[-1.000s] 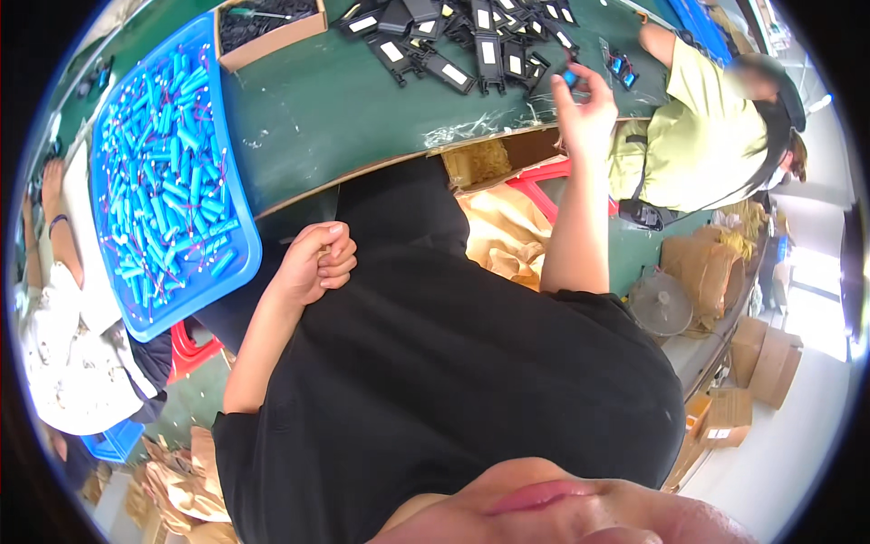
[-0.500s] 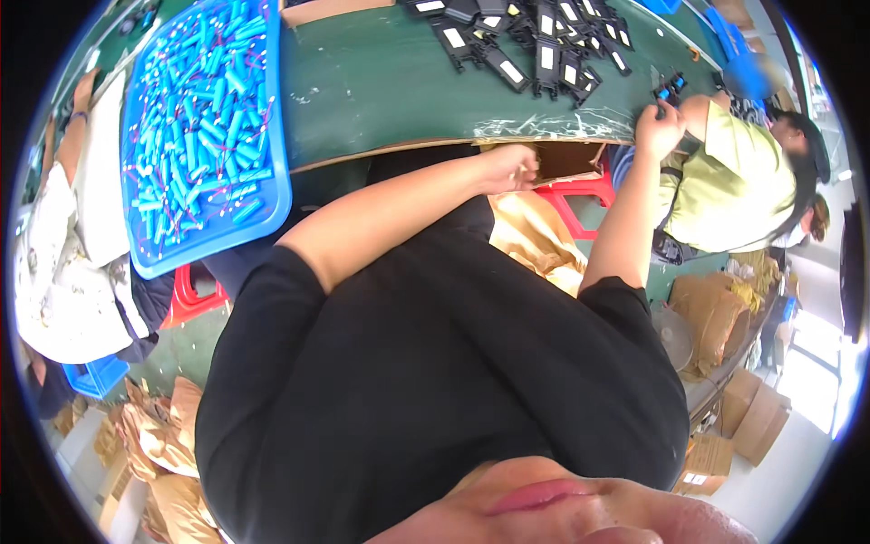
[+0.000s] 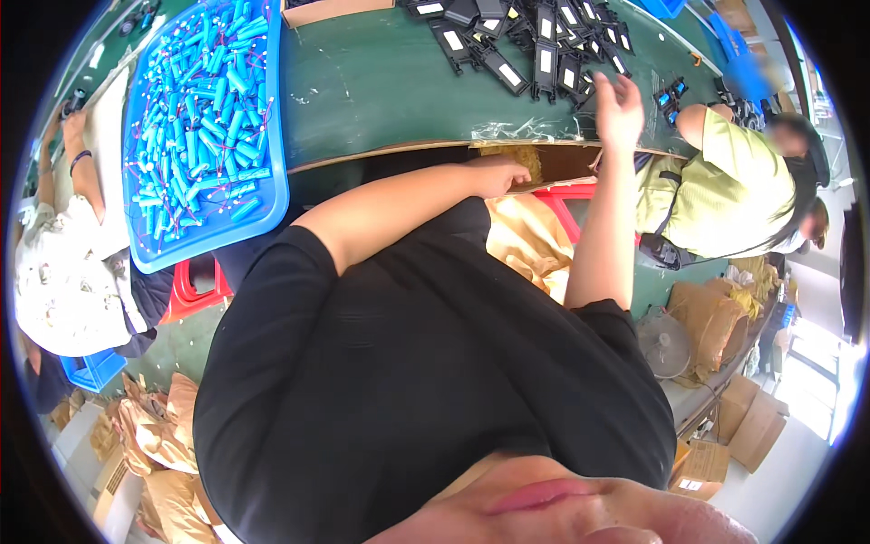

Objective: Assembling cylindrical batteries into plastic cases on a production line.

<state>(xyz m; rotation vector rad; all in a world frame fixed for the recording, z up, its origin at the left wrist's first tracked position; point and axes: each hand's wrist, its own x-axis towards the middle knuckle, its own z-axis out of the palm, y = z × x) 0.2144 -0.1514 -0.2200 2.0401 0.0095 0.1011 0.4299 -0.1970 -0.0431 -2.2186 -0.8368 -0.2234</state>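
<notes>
My left hand (image 3: 501, 176) is at a cardboard box (image 3: 564, 169) under the table's near edge. Its fingers are curled together at the box's side, and whatever may be in them is hidden. Over the right part of the green table my right hand (image 3: 621, 113) is raised with fingers apart, holding nothing. Just beyond it lies a pile of black plastic cases with white labels (image 3: 545, 60). To its right rests a black case with blue cells (image 3: 671, 98).
A blue tray (image 3: 282, 181) full of blue wired battery cells stands at the left. One person in a yellow-green top (image 3: 748, 186) sits at the right, another in white (image 3: 59, 281) at the left. A red stool (image 3: 566, 204) is below the table edge.
My right hand has left the black case with blue cells, which now lies on the table, and moved left toward the pile. My left hand has shifted slightly at the box.
</notes>
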